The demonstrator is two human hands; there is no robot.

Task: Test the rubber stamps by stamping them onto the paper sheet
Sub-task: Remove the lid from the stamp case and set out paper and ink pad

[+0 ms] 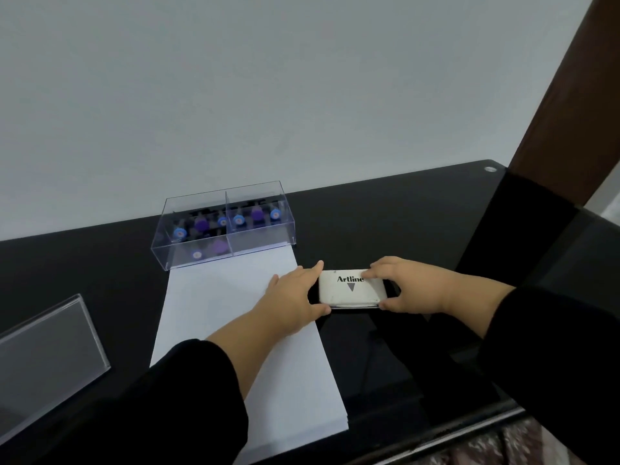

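Ink pad (pixel 349 290) on desk (pixel 419 236) beside paper sheet (pixel 218 297), gripped at opposite ends by left hand (pixel 295 300) and right hand (pixel 406 286).

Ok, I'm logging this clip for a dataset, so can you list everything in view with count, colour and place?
ink pad case: one, white with black Artline print, lid down, on the table right of the paper
paper sheet: white, possibly a thin stack, centre of the table
stamp box: one, clear, two compartments, lid off, at the paper's far end
rubber stamps: several, exact count unclear, blue and purple tops, inside the box
box lid: one, clear, near left on the table
table: one, glossy black, against a pale wall
left hand: black sleeve, holds the case's left end
right hand: black sleeve, holds the case's right end
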